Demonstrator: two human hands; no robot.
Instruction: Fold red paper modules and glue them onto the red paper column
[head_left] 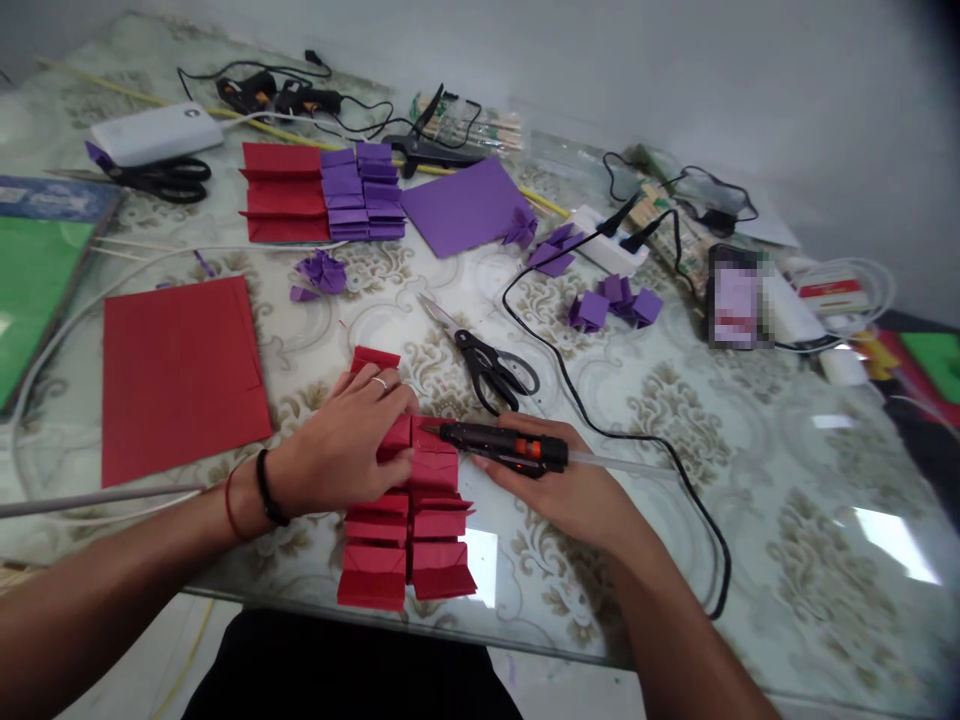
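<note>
My right hand [574, 495] grips a black and orange hot glue gun [510, 447], a clear glue stick poking from its rear. The gun's nozzle touches or hovers just over a folded red paper strip [435, 470]; which of the two I cannot tell. With bent fingers, my left hand [349, 440] holds the neighbouring red folded paper [375, 520], hiding part of its middle. The two pleated strips lie side by side near the table's front edge. Just beyond my hands, black-handled scissors [487, 365] rest with blades pointing away to the left.
A flat red paper sheet [184, 380] lies at left. Farther back are red and purple pleated papers [283, 190], a purple sheet [465, 205] and purple folded pieces [589, 312]. A black cord [559, 360] curves from the power strip [611, 240] around my right hand.
</note>
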